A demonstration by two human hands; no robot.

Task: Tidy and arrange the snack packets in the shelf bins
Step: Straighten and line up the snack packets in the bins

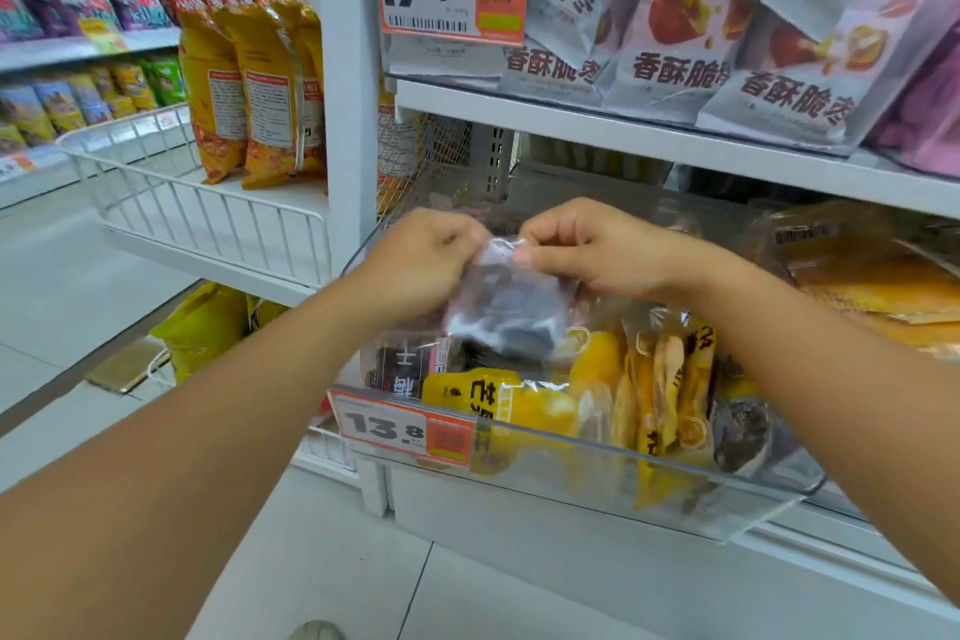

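Two hands lift one packet over the clear bin.
White shelving fills the aisle, a wire basket point(197, 218) far left, pale floor below. In the bin point(597, 478), yellow packets point(644, 395) stand untidily. Left hand point(421, 260) and right hand point(597, 244) pinch the dark packet point(506, 312) by its top edge; next, probably, slotting it upright.

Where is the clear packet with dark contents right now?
Centre of the head view: the clear packet is pinched at its top edge by the left hand and right hand, above the transparent bin of yellow packets.
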